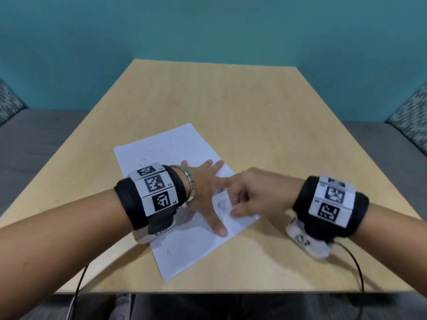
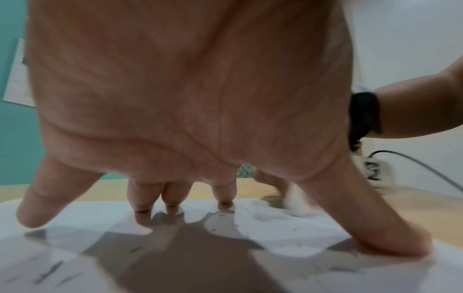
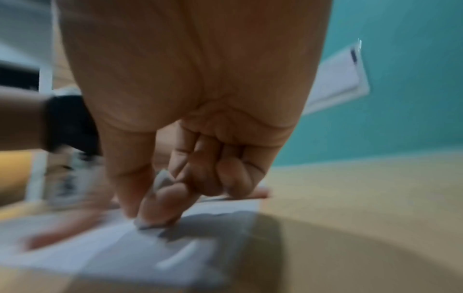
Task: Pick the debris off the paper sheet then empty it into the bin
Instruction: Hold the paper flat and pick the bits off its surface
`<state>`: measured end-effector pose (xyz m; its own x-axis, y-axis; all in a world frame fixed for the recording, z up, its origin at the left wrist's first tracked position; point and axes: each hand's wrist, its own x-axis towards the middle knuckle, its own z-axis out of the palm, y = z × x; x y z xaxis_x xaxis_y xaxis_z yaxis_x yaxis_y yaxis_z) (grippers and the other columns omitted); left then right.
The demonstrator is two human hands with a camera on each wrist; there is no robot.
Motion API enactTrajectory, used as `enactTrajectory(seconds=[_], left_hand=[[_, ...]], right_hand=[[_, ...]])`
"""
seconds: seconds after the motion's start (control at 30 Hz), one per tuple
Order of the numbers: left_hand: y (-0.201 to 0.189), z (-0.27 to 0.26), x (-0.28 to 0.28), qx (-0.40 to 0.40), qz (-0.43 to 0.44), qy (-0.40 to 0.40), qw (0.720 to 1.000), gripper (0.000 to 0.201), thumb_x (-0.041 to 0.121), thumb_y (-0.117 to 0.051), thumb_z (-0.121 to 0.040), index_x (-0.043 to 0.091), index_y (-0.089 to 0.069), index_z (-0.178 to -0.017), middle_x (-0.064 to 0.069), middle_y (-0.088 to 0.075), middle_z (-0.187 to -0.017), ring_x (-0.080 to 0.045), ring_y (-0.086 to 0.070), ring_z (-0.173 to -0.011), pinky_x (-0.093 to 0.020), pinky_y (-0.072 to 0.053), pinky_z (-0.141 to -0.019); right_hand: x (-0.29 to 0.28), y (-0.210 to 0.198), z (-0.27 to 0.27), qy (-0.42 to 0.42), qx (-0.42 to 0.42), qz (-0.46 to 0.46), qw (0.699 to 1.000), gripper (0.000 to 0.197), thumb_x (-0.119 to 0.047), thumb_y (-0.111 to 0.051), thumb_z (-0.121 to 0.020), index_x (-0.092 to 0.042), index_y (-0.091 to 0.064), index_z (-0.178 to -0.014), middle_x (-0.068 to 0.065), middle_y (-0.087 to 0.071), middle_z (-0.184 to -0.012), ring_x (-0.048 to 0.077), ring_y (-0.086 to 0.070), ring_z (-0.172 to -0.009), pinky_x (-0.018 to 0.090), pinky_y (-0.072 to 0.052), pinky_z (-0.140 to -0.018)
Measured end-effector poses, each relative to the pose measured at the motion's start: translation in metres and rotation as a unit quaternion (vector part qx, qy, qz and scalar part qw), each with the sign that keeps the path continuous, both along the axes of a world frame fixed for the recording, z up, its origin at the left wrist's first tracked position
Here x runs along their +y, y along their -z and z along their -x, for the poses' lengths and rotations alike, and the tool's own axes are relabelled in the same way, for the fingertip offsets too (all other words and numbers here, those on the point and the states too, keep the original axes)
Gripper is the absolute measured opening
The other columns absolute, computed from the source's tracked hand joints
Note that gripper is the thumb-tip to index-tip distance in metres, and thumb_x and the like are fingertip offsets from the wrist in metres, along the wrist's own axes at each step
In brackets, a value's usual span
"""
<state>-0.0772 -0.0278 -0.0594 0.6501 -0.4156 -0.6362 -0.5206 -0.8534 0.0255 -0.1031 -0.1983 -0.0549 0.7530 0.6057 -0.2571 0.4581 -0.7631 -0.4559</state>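
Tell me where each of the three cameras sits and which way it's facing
Head: worn high, looking down at table; both forearms, left hand, right hand show.
Left wrist: under the palm, facing spread fingers pressing paper.
Right wrist: under the palm, facing fingers curled at the paper; blurred.
Shared: both wrist views show the paper and the opposite wristband.

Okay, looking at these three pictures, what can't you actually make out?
- Bin: in no view.
- What the right hand pinches: a small pale piece, smeared by motion blur in head and right wrist views.
- Debris: thin dark flecks on the paper sheet, too small to identify.
- Paper under the left hand: covered by its spread fingers.
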Motion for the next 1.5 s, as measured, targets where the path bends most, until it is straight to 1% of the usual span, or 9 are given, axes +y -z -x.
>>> enactTrajectory(seconds=[0.2, 0.3, 0.47, 0.6, 0.73, 0.87, 1.0, 1.37, 1.5], left_hand=[[-0.003, 0.001, -0.003, 0.002, -0.012, -0.003, 1.0, 0.134, 0.084, -0.074, -0.054, 0.059, 0.018, -0.147, 0.006, 0.033, -0.162, -0.02, 0.026, -0.151, -0.074, 0.001, -0.113], [-0.004, 0.002, -0.004, -0.007, -0.016, -0.004, 1.0, 0.132, 0.084, -0.074, -0.053, 0.06, 0.014, -0.148, 0.007, 0.029, -0.163, -0.018, 0.023, -0.152, -0.073, -0.001, -0.114], [-0.005, 0.003, -0.005, -0.009, -0.019, -0.003, 1.0, 0.135, 0.085, -0.075, -0.052, 0.06, 0.019, -0.147, 0.008, 0.029, -0.164, -0.019, 0.021, -0.152, -0.074, -0.003, -0.113], [-0.008, 0.005, -0.005, -0.012, -0.015, -0.007, 1.0, 0.133, 0.083, -0.075, -0.055, 0.06, 0.018, -0.147, 0.008, 0.026, -0.164, -0.018, 0.02, -0.153, -0.072, -0.004, -0.114], [-0.007, 0.004, -0.006, -0.016, -0.02, 0.003, 1.0, 0.136, 0.084, -0.075, -0.054, 0.059, 0.024, -0.146, 0.006, 0.026, -0.165, -0.019, 0.019, -0.153, -0.074, -0.005, -0.113], [-0.008, 0.005, -0.005, -0.014, -0.019, -0.007, 1.0, 0.135, 0.084, -0.075, -0.054, 0.061, 0.023, -0.145, 0.008, 0.027, -0.164, -0.018, 0.02, -0.153, -0.073, -0.004, -0.114], [-0.007, 0.005, -0.006, -0.023, -0.023, 0.004, 0.999, 0.137, 0.085, -0.075, -0.052, 0.061, 0.025, -0.144, 0.008, 0.023, -0.165, -0.019, 0.016, -0.154, -0.074, -0.007, -0.113], [-0.007, 0.004, -0.007, -0.021, -0.027, -0.004, 0.999, 0.137, 0.086, -0.074, -0.051, 0.062, 0.024, -0.143, 0.008, 0.025, -0.165, -0.019, 0.018, -0.153, -0.073, -0.005, -0.113], [-0.005, 0.003, -0.007, -0.027, -0.03, 0.004, 0.999, 0.138, 0.086, -0.074, -0.051, 0.061, 0.026, -0.143, 0.007, 0.025, -0.165, -0.02, 0.016, -0.154, -0.074, -0.007, -0.113]], right_hand=[[0.004, 0.004, 0.017, -0.024, 0.019, -0.009, 0.999, 0.018, -0.013, -0.072, -0.079, -0.011, -0.059, -0.066, -0.003, -0.055, -0.06, 0.009, -0.045, -0.051, 0.015, -0.036, -0.051], [-0.009, 0.0, -0.002, 0.045, -0.01, -0.014, 0.999, 0.022, -0.014, -0.073, -0.08, -0.013, -0.058, -0.064, 0.0, -0.062, -0.063, 0.007, -0.046, -0.05, 0.019, -0.039, -0.052], [0.001, 0.003, 0.019, -0.007, 0.033, -0.011, 0.999, 0.019, -0.013, -0.073, -0.081, -0.011, -0.06, -0.066, -0.008, -0.056, -0.059, 0.009, -0.048, -0.053, 0.015, -0.037, -0.051], [-0.015, -0.002, -0.003, 0.072, -0.013, -0.012, 0.997, 0.015, -0.014, -0.073, -0.081, -0.01, -0.063, -0.07, -0.01, -0.053, -0.054, 0.006, -0.047, -0.05, 0.021, -0.041, -0.055], [-0.002, 0.002, 0.021, -0.007, 0.035, -0.002, 0.999, 0.02, -0.016, -0.072, -0.081, -0.017, -0.059, -0.067, -0.009, -0.05, -0.055, 0.006, -0.046, -0.051, 0.016, -0.038, -0.052], [-0.019, -0.003, 0.0, 0.082, -0.004, -0.005, 0.997, 0.026, -0.015, -0.073, -0.08, -0.017, -0.056, -0.061, -0.019, -0.052, -0.046, 0.001, -0.048, -0.047, 0.012, -0.034, -0.048], [-0.007, 0.003, 0.017, 0.009, 0.037, 0.007, 0.999, 0.027, -0.018, -0.073, -0.08, -0.021, -0.055, -0.061, -0.011, -0.049, -0.049, 0.006, -0.045, -0.048, 0.016, -0.037, -0.049], [-0.02, -0.006, 0.002, 0.077, 0.014, 0.012, 0.997, 0.022, -0.016, -0.073, -0.08, -0.016, -0.06, -0.062, -0.013, -0.053, -0.047, 0.003, -0.048, -0.045, 0.013, -0.035, -0.048], [-0.008, 0.0, 0.021, 0.013, 0.058, 0.015, 0.998, 0.023, -0.017, -0.072, -0.08, -0.016, -0.057, -0.063, -0.009, -0.051, -0.05, 0.006, -0.045, -0.046, 0.014, -0.036, -0.049]])
